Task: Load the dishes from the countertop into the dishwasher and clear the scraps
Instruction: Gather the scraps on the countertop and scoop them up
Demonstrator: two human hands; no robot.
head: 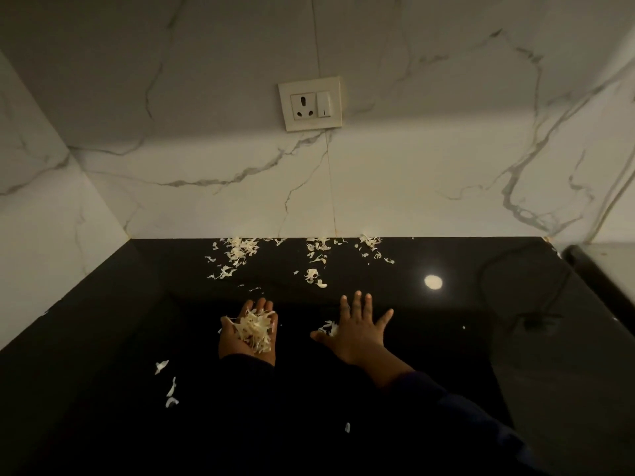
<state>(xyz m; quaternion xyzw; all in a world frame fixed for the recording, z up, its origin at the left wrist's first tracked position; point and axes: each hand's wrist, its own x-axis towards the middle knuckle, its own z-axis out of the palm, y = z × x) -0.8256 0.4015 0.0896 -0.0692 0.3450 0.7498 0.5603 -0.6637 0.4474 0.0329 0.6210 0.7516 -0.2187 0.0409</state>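
On the glossy black surface, the left hand lies palm up, fingers loosely cupped under a heap of thin, curled, pale scraps. The right hand presses flat, fingers spread and pointing to twelve o'clock, its thumb against a small clump. More shavings lie scattered at twelve o'clock along the veined marble wall. Dark sleeves blend into the surface.

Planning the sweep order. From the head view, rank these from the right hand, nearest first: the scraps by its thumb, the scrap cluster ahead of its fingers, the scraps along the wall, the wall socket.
From the right hand:
1. Scraps by its thumb, touching its left edge.
2. Scrap cluster, on the countertop just beyond the fingers.
3. Scraps along the wall, at the counter's back edge.
4. Wall socket, up on the marble backsplash.
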